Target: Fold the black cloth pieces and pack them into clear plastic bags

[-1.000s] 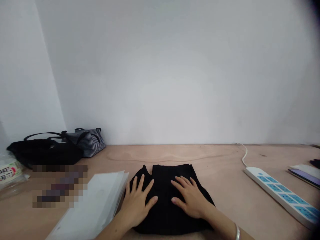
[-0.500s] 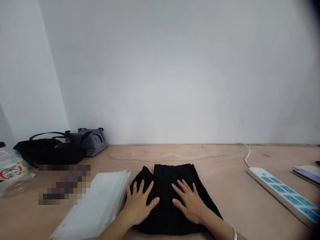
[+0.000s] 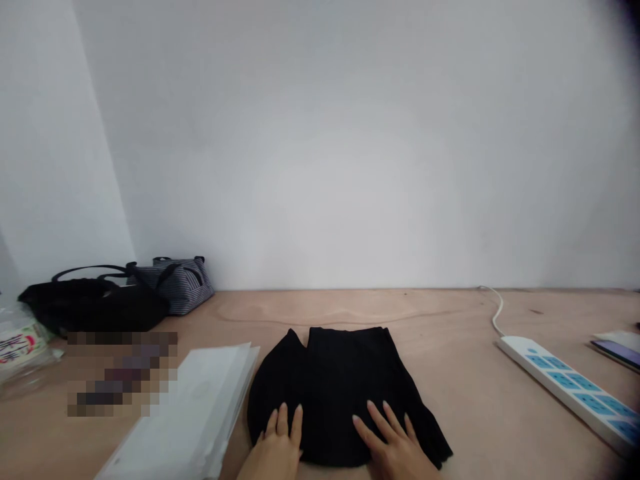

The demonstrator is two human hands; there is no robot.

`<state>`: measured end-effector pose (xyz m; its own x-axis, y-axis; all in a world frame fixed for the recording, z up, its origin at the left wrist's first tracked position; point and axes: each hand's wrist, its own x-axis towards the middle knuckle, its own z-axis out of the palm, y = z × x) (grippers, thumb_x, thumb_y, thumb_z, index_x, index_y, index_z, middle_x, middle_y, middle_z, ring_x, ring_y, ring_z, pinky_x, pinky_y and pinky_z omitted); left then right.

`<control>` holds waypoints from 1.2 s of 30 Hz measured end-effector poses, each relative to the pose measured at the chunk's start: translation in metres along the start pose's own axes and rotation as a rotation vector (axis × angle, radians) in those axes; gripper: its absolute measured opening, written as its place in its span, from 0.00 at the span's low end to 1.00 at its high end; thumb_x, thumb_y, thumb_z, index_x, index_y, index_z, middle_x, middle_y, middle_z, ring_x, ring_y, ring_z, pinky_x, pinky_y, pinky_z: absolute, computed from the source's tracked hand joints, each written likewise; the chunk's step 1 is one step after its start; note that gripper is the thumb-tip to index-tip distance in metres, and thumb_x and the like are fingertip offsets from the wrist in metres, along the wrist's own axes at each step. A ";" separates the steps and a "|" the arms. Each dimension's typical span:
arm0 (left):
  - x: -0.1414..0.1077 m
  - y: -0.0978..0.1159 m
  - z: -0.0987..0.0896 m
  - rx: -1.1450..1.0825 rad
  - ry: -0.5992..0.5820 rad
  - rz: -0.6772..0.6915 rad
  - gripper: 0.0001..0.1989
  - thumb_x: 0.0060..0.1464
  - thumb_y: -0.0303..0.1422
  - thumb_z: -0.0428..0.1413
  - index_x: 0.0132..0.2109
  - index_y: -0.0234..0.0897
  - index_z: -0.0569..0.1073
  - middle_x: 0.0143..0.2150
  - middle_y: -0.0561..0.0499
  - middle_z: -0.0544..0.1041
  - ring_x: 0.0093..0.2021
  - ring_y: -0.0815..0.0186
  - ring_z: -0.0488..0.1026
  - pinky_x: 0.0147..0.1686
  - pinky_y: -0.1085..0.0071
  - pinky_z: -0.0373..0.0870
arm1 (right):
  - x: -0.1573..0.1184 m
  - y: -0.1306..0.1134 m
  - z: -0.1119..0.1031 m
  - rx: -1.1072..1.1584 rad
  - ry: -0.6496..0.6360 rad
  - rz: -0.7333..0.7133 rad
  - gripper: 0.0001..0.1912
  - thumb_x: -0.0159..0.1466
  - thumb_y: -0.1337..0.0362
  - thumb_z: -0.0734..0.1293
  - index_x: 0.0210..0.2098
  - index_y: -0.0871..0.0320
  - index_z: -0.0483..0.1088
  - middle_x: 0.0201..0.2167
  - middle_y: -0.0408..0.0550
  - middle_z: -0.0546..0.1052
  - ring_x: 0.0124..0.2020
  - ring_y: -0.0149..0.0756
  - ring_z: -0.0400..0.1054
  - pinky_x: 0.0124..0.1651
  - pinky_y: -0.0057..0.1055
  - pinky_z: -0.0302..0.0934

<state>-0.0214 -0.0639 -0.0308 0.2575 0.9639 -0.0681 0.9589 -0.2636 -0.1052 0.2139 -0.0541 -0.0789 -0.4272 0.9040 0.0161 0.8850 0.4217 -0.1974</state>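
Note:
A folded black garment (image 3: 330, 380) lies flat on the wooden table in front of me; its exact kind I cannot tell. A notch shows in its far edge, left of the middle. On its near left part rests my left hand (image 3: 275, 443), palm down with fingers stretched out. My right hand (image 3: 395, 443) lies on the near right part, its fingers spread over the cloth. Neither hand grips anything. To the left of the garment is a stack of clear plastic sleeves with white sheets (image 3: 185, 407).
A black bag (image 3: 95, 307) and a striped bag (image 3: 187, 287) stand at the back left by the wall. A clear plastic bottle (image 3: 23, 347) lies at the far left. On the right are a white power strip (image 3: 565, 387) with a cord and a phone (image 3: 617, 353).
Both hands have slid back toward me over the garment, from its middle to its near edge. More of the cloth shows, including its right near corner.

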 end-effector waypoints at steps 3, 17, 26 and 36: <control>0.026 -0.005 0.001 -0.040 0.034 -0.002 0.28 0.48 0.23 0.49 0.58 0.26 0.60 0.56 0.27 0.61 0.55 0.43 0.59 0.45 0.53 0.65 | 0.016 -0.004 -0.022 0.019 0.022 -0.006 0.31 0.59 0.67 0.59 0.60 0.45 0.49 0.61 0.53 0.51 0.59 0.60 0.43 0.52 0.63 0.42; 0.187 -0.050 -0.007 -0.136 0.194 -0.162 0.15 0.57 0.35 0.51 0.50 0.35 0.65 0.48 0.47 0.68 0.43 0.62 0.69 0.40 0.60 0.68 | 0.168 0.040 -0.042 0.064 0.063 0.079 0.25 0.63 0.64 0.52 0.59 0.48 0.51 0.62 0.51 0.51 0.61 0.53 0.39 0.54 0.60 0.34; 0.213 -0.064 0.019 -0.206 0.398 -0.183 0.20 0.58 0.31 0.47 0.57 0.32 0.59 0.57 0.38 0.61 0.56 0.53 0.58 0.50 0.56 0.59 | 0.211 0.061 -0.033 0.099 0.173 0.032 0.25 0.63 0.64 0.54 0.59 0.48 0.52 0.60 0.49 0.54 0.61 0.53 0.41 0.55 0.58 0.33; 0.192 -0.062 0.014 -0.320 0.590 -0.035 0.17 0.54 0.25 0.44 0.49 0.39 0.68 0.51 0.49 0.68 0.55 0.62 0.61 0.56 0.63 0.53 | 0.203 0.069 -0.028 0.219 0.468 0.008 0.12 0.59 0.69 0.58 0.41 0.59 0.68 0.44 0.52 0.70 0.50 0.40 0.60 0.53 0.38 0.50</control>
<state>-0.0331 0.1371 -0.0508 0.1603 0.8551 0.4931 0.9327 -0.2947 0.2080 0.1937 0.1601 -0.0621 -0.2478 0.8628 0.4406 0.8070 0.4355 -0.3989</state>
